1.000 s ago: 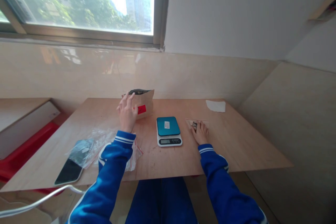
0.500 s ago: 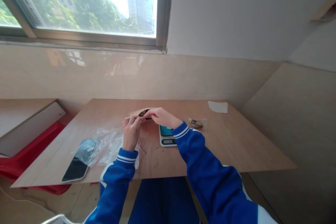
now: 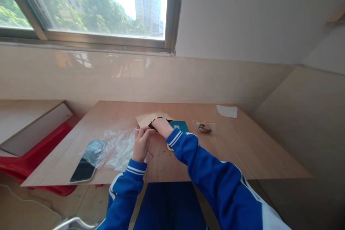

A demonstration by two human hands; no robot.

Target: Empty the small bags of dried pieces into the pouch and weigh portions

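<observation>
A brown paper bag (image 3: 147, 119) lies at the middle of the table with its dark mouth toward me. My left hand (image 3: 142, 142) pinches the near edge of its opening. Inside the mouth are the fingers of my right hand (image 3: 162, 127), hidden from sight. Partly under my right wrist is a kitchen scale (image 3: 181, 125) with a teal top and white body. To its right, a small clear zip bag (image 3: 205, 127) holds brownish dried pieces. Clear plastic zip bags (image 3: 120, 147) lie heaped left of my left hand.
A dark phone (image 3: 83, 169) lies at the table's front left, partly under the plastic bags. A white paper piece (image 3: 226, 111) is at the back right. Small crumbs dot the wood before the scale. A red stool (image 3: 58, 136) stands left of the table (image 3: 248, 151).
My right hand has gone from the bag's edge into its mouth. The bag's opening is wider and its paper shows more. The view has shifted slightly.
</observation>
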